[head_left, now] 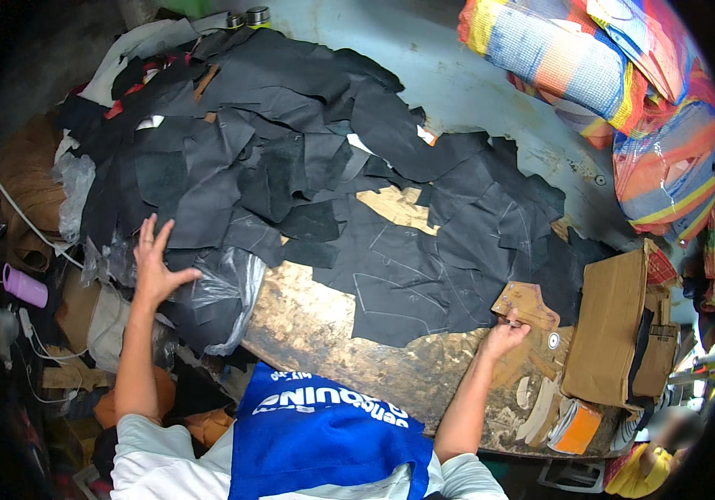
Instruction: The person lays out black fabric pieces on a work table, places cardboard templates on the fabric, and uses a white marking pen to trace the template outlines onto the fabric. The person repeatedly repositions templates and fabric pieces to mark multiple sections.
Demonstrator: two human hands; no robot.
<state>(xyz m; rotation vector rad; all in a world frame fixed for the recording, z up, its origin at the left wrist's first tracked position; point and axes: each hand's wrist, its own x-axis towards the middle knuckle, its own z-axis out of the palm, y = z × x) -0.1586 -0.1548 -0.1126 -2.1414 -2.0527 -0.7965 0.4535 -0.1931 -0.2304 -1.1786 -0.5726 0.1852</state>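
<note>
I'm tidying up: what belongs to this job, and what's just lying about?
Likely the job:
Flat brown angular template at the right hand
Flat black sheet with pale drawn outlines

Apparently lying about:
Lilac cylindrical cup
Multicoloured checked woven bundle

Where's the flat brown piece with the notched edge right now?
In the head view, the flat brown piece is right of centre, in the fingers of the right hand, at the black material's near edge, left of the cardboard box.

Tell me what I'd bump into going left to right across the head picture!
Purple cylinder → left fingers → blue cloth → right fingers on a tan template → cardboard box.
</note>
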